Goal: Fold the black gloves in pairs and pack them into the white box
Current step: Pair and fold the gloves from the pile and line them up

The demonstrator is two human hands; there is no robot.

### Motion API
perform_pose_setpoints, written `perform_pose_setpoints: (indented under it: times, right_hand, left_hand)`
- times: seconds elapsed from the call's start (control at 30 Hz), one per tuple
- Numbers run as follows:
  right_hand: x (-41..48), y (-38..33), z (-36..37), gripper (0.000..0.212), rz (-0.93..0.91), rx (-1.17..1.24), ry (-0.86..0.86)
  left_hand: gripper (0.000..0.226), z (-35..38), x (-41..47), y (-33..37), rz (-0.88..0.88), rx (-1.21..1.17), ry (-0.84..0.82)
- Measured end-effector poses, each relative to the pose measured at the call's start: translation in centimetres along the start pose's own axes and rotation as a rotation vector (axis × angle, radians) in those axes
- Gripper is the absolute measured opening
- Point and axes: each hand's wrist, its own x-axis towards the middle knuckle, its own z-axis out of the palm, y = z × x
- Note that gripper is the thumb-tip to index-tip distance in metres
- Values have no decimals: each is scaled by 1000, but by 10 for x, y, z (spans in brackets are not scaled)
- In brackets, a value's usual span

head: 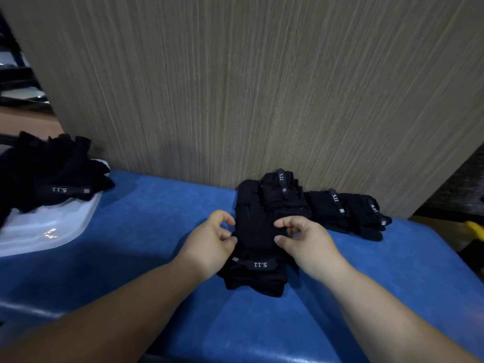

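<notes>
A pair of black gloves (255, 239) with a grey "5.11" wrist strap lies flat on the blue table, cuff toward me. My left hand (212, 239) pinches its left edge with curled fingers. My right hand (301, 238) pinches its right edge, thumb and fingers curled on the cloth. More black gloves (345, 213) lie behind and to the right, against the wall panel. At the far left stands the white box (49, 226), with a heap of black gloves (49, 174) in it and hanging over its rim.
The blue table (157, 231) runs to a wood-grain wall panel (235, 87) at the back. Its right edge drops off near a yellow object (475, 227). Dark shelving shows at the far upper left.
</notes>
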Motion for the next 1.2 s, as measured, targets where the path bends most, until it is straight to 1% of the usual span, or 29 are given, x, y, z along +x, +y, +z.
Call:
perform_pose_setpoints:
  times: [0.13, 0.23, 0.3, 0.37, 0.43, 0.57, 0.63, 0.7, 0.8, 0.87, 0.93, 1.2]
  right_hand:
    - [0, 9, 3, 25, 2, -129, -64]
    - [-1, 10, 1, 26, -41, -209, -59]
    - [-5, 9, -2, 28, -91, -299, -36]
    - [-8, 9, -5, 30, -184, -377, -4]
    - [-10, 9, -8, 30, -292, -429, 9]
    - [-10, 15, -11, 30, -539, -543, -68]
    - [-7, 20, -10, 34, -611, -566, -98]
    - [-4, 23, -10, 41, -611, -575, -119]
    - [-2, 24, -13, 54, -511, -556, -236]
    - [-2, 25, -17, 53, -455, -522, -310]
    - [-2, 26, -21, 48, -430, -488, -346]
    - [-6, 28, -22, 41, -449, -444, -337]
  left_hand:
    - [28, 0, -3, -2, 104, 346, 16]
    - [36, -2, -5, -3, 229, 375, 39]
    - [36, -5, -1, -7, 350, 366, 10]
    - [31, -9, 3, -12, 425, 407, -42]
    - [28, -11, 6, -18, 452, 450, -89]
    - [28, -17, 10, -23, 450, 494, -174]
    - [33, -21, 9, -23, 430, 524, -215]
    - [38, -24, 9, -26, 420, 548, -254]
    - [49, -26, 6, -29, 419, 550, -288]
    - [53, -26, 4, -30, 430, 540, -297]
    - [58, -27, 2, -30, 444, 516, -300]
    - [44, -30, 2, -26, 560, 472, -310]
